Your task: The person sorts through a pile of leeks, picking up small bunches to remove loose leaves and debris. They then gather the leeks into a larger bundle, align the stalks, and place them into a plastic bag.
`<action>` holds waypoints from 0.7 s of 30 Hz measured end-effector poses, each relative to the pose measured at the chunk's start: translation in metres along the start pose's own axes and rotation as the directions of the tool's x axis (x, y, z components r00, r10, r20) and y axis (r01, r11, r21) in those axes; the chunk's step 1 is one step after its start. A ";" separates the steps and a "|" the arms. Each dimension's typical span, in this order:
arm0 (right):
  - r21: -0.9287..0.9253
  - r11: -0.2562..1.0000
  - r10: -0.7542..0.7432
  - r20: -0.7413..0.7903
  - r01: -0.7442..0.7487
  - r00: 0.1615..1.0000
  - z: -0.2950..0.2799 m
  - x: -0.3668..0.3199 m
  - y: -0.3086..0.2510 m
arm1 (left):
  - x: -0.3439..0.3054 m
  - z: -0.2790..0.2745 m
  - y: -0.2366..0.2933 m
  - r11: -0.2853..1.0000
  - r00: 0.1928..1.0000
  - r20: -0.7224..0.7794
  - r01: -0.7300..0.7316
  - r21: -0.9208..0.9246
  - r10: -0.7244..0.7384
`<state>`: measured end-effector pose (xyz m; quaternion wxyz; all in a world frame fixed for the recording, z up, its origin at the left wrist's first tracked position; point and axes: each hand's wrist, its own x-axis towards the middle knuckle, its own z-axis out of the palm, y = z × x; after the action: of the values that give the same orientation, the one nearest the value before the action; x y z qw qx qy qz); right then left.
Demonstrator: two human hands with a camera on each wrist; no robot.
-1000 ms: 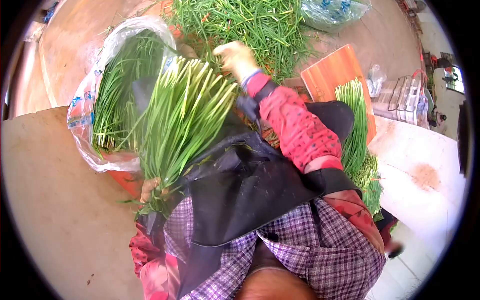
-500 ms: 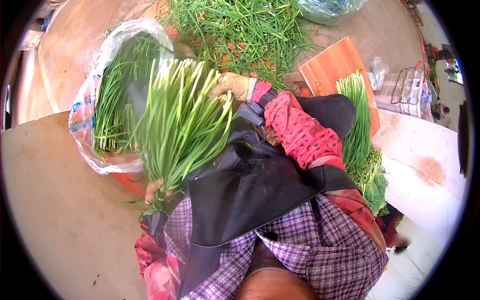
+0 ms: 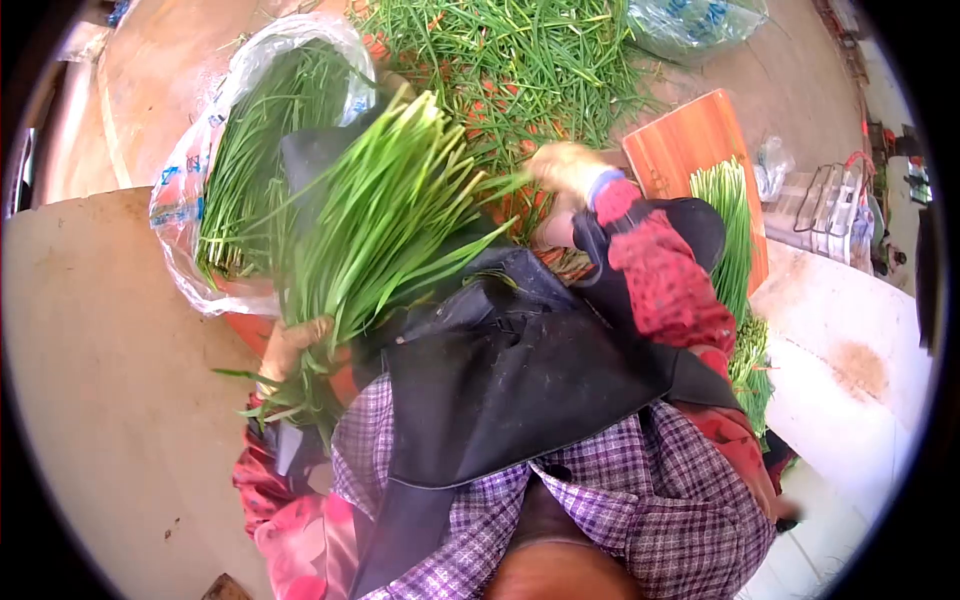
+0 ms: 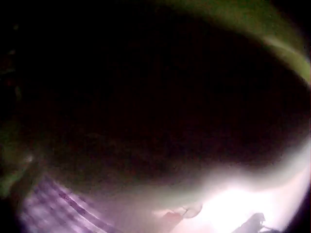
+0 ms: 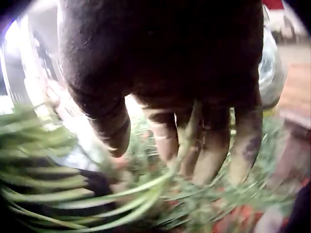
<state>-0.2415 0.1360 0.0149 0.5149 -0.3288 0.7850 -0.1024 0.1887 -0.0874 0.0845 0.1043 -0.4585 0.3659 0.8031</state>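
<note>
1. shirt (image 3: 640, 500), checked purple, with a black apron (image 3: 520, 370) over it, nearest the head camera.
2. left hand (image 3: 290, 345): fingers curled tight round the root end of the bundle (image 3: 390, 220), at the apron's left edge. the left wrist view is dark and blurred, showing only a patch of checked cloth.
3. the bundle, long green stalks, fans up and away from the left hand, tilted to the right. its tips lie over the bag and near the pile.
4. right hand (image 3: 565, 168): just right of the bundle's tips, apart from the left hand. in the right wrist view its fingers (image 5: 214, 145) hang nearly straight with the thumb held apart, and thin stalks cross under them. no firm hold on anything shows.
5. bag (image 3: 185, 200), clear plastic with blue print, left of the bundle, holds more green stalks.
6. board (image 3: 690, 140), orange, to the right beyond the red sleeve (image 3: 665, 280). a row of trimmed stalks (image 3: 735, 230) lies along it.
7. pile (image 3: 520, 50) of loose green stalks, farthest off, spread beyond both hands. a second clear bag (image 3: 690, 25) sits at its right edge.
</note>
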 end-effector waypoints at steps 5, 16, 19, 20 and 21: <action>0.270 0.852 -0.507 0.213 0.449 0.835 0.071 -0.041 -0.078 | -0.013 0.105 0.113 0.847 0.989 -0.008 -0.123 0.517 0.148; 0.389 0.910 -0.291 0.347 0.146 0.892 0.027 -0.053 -0.111 | -0.026 0.176 0.188 -0.155 0.669 0.377 -0.369 0.917 0.640; 0.960 0.246 -0.818 0.281 -0.137 0.502 0.102 0.072 -0.073 | -0.021 0.164 0.142 -0.501 0.590 0.511 -0.197 0.842 0.626; 0.989 -0.013 -0.815 0.075 -0.147 0.574 0.103 0.072 -0.074 | -0.021 0.158 0.124 -0.538 0.626 0.509 -0.164 0.827 0.591; 0.947 -0.290 -0.771 -0.146 -0.137 0.621 0.105 0.071 -0.076 | -0.017 0.145 0.101 -0.570 0.674 0.478 -0.102 0.815 0.564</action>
<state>-0.1369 0.0525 -0.0473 0.7156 -0.0611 0.0659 -0.6927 0.0514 -0.0569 0.1929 0.0578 -0.0962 0.9931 0.0341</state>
